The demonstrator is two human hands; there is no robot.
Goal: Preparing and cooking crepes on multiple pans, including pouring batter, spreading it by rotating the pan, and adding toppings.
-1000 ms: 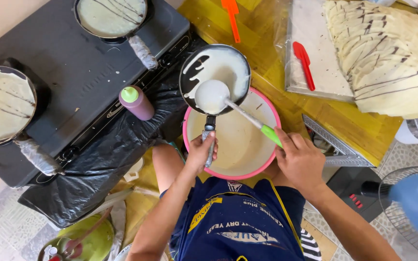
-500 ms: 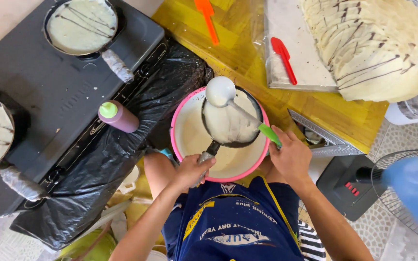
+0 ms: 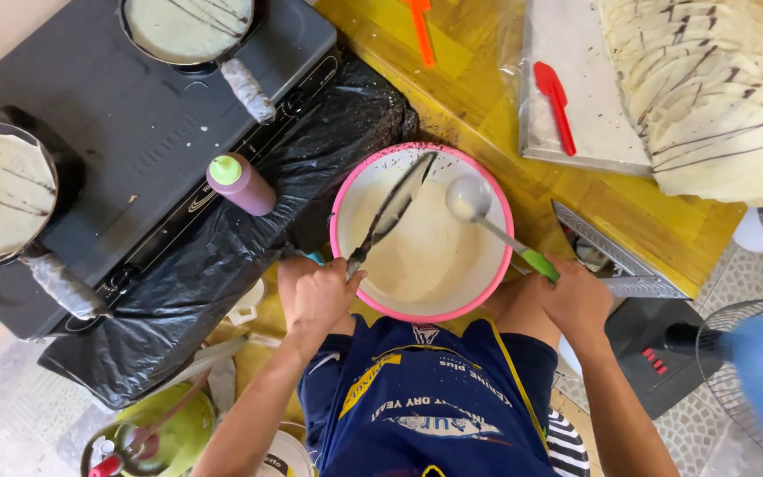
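Left hand (image 3: 318,296) is gripping a small pan (image 3: 396,205) by its handle, tipped on edge over the pink bowl (image 3: 346,190) of runny batter. Right hand (image 3: 576,296) is closing on the ladle (image 3: 468,198). Pan probably light, stiff, slippery with drips.

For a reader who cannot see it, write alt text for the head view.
Seen from above, the left hand tilts a small frying pan on edge over a pink-rimmed bowl of pale batter, while the right hand holds a green-handled ladle above it. Two batter-coated pans sit on a black stove.
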